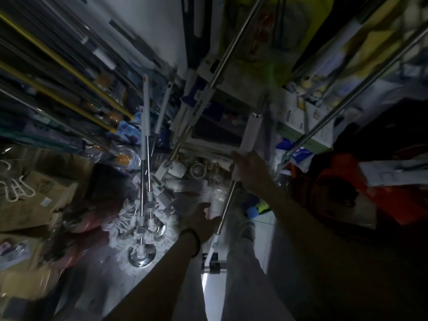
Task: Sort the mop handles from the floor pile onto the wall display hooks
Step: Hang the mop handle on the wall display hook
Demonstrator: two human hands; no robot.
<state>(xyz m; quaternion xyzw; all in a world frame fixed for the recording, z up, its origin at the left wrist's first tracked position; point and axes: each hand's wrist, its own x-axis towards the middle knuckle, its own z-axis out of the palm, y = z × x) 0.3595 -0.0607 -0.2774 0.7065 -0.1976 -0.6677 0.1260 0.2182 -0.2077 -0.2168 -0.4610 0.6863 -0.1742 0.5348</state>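
My right hand [249,170] grips a steel mop handle [228,202] just below its white grip sleeve [251,133], holding it nearly upright. Lower down, my left hand [203,221] touches the same shaft near its white lower section; whether its fingers wrap round it I cannot tell. The handle's flat base [213,267] sits by my feet. Two spin mops [144,163] stand left of it, their white string heads [139,230] on the floor. More steel handles [229,49] hang or lean against the wall display above.
Yellow and dark poles [58,63] hang on the left wall. Cardboard boxes [34,200] lie at the left, an orange item [342,188] at the right. Packaged goods and boxes [294,112] crowd the shelf ahead. Pale floor tiles [108,274] show near my legs.
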